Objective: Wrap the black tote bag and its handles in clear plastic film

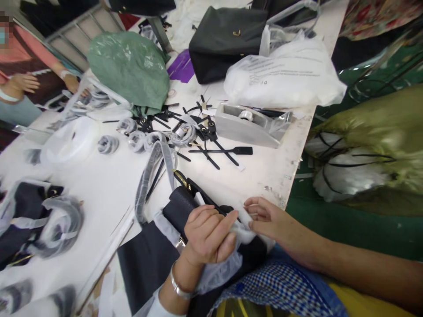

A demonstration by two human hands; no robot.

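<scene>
Under our left hand [209, 231]: black bag [145, 262] | left fingers curled, we cannot tell on what; right hand [269, 215] parted-fingered beside plastic wrap [243, 232] | we judge the bag light, floppy; wrap slippery | we'd hold bare bag near the left wrist

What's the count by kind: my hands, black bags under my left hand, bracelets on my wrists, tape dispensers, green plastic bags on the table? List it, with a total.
Left hand and right hand: 2
Black bag: 1
Bracelet: 1
Tape dispenser: 1
Green plastic bag: 1
Total: 6
</scene>
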